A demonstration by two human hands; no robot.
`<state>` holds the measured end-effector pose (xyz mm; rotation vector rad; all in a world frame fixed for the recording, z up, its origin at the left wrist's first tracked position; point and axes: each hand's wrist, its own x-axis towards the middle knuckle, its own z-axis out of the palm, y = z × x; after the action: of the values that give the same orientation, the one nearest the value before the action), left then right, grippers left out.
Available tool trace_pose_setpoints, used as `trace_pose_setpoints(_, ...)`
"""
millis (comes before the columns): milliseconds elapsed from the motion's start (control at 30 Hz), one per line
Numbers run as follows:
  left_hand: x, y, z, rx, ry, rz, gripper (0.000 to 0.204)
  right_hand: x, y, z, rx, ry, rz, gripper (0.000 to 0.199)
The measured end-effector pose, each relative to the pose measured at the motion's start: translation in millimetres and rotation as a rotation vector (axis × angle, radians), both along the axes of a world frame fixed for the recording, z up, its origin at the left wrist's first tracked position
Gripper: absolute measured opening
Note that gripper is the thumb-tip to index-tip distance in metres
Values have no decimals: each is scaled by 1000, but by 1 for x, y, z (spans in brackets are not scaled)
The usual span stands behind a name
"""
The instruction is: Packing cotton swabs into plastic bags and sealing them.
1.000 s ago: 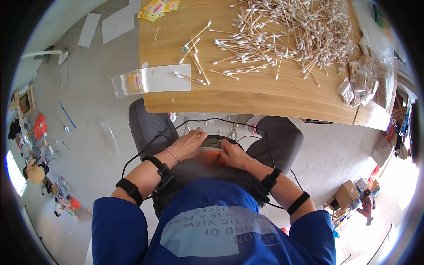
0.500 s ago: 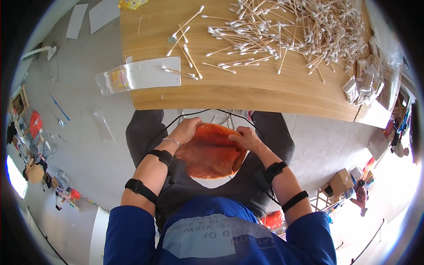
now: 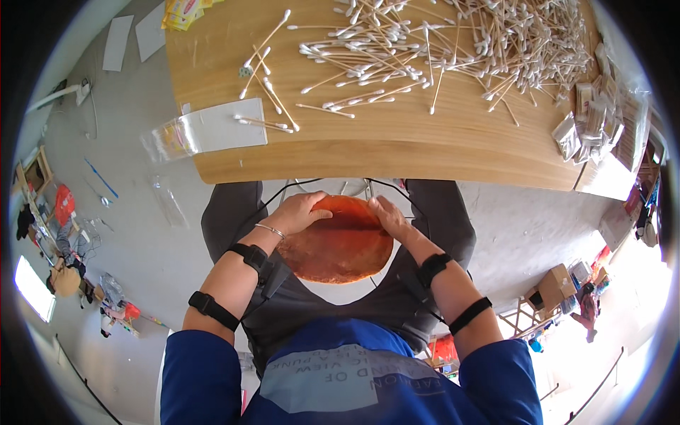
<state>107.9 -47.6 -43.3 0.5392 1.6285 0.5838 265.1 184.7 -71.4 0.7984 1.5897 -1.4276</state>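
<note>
My left hand (image 3: 301,212) grips the upper left rim of a round, orange-brown, glossy piece (image 3: 336,251) between my knees. It looks like a pliable bag or cover, but I cannot tell its exact kind. Its upper part is in darker shade. My right hand (image 3: 389,217) is closed at the upper right rim, thumb up along the edge. Both hands are just below the front edge of the wooden table (image 3: 397,159). Above them on the table lie loose cotton swabs (image 3: 382,60), and a denser heap (image 3: 531,42) is at the far right.
At the table's left, a white card (image 3: 230,127) carries a few swabs, beside a clear plastic wrapper (image 3: 170,138) overhanging the edge. Small clear packets (image 3: 591,127) are bunched at the right. Yellow packaging (image 3: 185,13) lies far left. A black cable (image 3: 297,183) runs near my knees.
The orange-brown piece has gone from creased to rounder and smoother. My right hand has shifted along its rim, thumb now pointing up. The table has slid slightly left in view.
</note>
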Motion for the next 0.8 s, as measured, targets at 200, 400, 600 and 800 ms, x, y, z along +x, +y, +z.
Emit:
trace_pose_setpoints(200, 7, -13, -1, -134, -106, -23, 51, -14, -10, 8, -37, -24, 208, 61)
trace_pose_setpoints(400, 21, -91, -18, -270, -409, -80, 46, -32, -94, 1, -37, 58, 555, 66)
trace_pose_setpoints(600, -49, -30, 5, -425, -161, -718, 40, -77, -85, 15, -42, -40, 843, 65)
trace_pose_setpoints(800, -86, 0, 52, -76, 202, -364, 34, -122, -80, 43, 170, 167, 899, 62)
